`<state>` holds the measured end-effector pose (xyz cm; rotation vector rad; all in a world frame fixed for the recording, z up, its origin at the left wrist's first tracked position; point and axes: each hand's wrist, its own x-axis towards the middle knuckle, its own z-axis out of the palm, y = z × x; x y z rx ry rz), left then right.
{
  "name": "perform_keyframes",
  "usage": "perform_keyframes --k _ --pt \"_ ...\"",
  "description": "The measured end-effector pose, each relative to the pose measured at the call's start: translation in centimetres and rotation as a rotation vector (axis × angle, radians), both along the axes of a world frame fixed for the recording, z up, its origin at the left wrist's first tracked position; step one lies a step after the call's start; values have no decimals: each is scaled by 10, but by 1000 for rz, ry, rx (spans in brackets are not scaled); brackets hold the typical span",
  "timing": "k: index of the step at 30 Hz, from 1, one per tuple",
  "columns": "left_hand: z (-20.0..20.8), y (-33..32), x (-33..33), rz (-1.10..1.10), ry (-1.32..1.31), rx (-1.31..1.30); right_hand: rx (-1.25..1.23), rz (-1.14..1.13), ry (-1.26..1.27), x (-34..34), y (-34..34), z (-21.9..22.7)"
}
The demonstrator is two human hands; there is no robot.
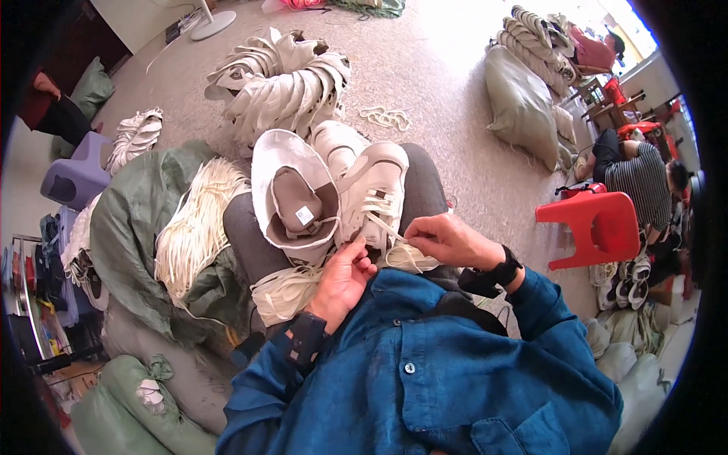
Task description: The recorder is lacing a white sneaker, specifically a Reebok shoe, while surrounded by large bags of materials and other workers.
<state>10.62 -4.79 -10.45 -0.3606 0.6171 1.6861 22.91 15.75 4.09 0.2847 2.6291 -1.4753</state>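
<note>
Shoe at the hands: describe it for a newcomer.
Find the blue shirt. Just above, left hand and right hand sit at the near end of a pale shoe. Unlike the open white upper on its left, brown inside, it shows cream lacing across its front.

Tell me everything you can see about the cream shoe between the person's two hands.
The cream shoe lies over the person's lap, its rounded toe pointing away from the body, just right of an open, brown-lined shoe. Its upper looks like smooth leather or synthetic, with pale lace crossing the front. One strand leads to the fingertips of the right hand. The left hand is at the near end, its contact unclear.
</note>
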Motion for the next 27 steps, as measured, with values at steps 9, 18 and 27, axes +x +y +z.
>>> perform_keyframes --k 9,18,27 --pt "54 27 20 141 213 51 -29 45 -43 -10 -2 25" --pt "37 53 24 325 307 -1 -403 280 169 -123 -43 136" --pt "24 66 11 253 44 -43 -185 66 -209 -118 -11 47"
